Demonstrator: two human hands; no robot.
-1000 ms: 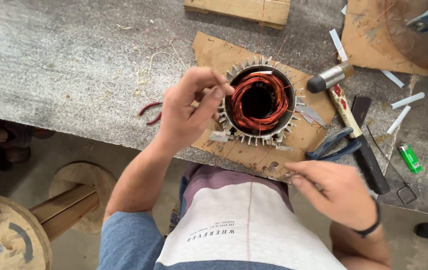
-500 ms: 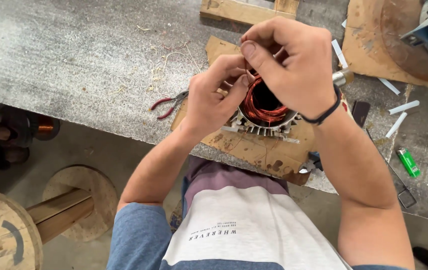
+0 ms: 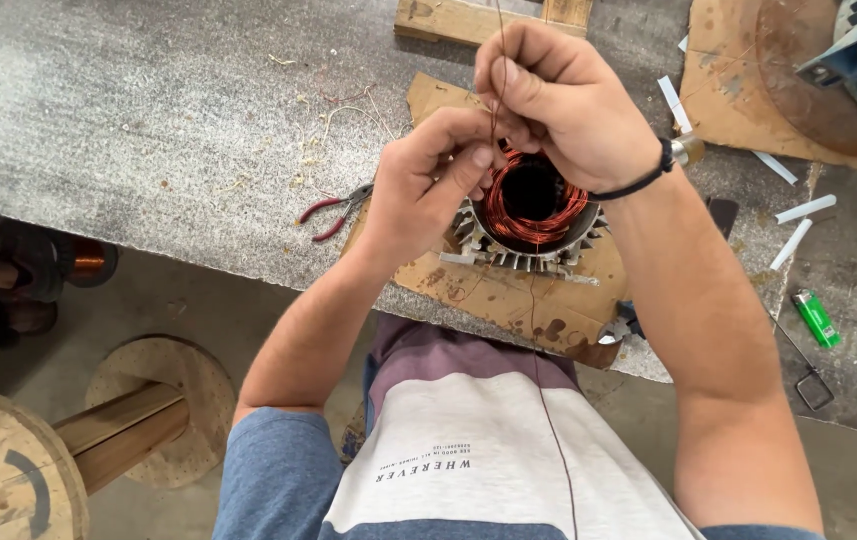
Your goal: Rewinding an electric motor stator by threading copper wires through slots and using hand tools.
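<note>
Head view, looking straight down over the person's chest. Both forearms reach forward and converge above a finned metal motor stator [image 3: 528, 235] that sits on a torn sheet of brown cardboard [image 3: 508, 300] near the front edge of the grey tabletop [image 3: 148, 120]. Copper windings [image 3: 508, 205] line the inside of the stator's bore.

Left hand [image 3: 428, 180]: forearm rising from lower left, wrist bent slightly, fingers curled and pinched on a thin wire [image 3: 493, 90] just over the stator's left rim. Thumb and forefinger meet at the wire; the hand partly covers the stator's left fins.

Right hand [image 3: 558, 100]: forearm entering from lower right, a dark band at the wrist. Fingers are clenched on the same wire, just above and beside the left hand, the two hands touching or nearly so. The wire runs up from this grip toward the top of the frame. A second thin strand hangs down from the stator across the shirt.

Surroundings: red-handled pliers [image 3: 333, 212] lie on the tabletop to the left of the cardboard. A green lighter [image 3: 815, 318] lies well to the right. White strips [image 3: 798, 225] are scattered right of the right forearm. A wooden cable spool [image 3: 8, 470] stands on the floor at lower left.
</note>
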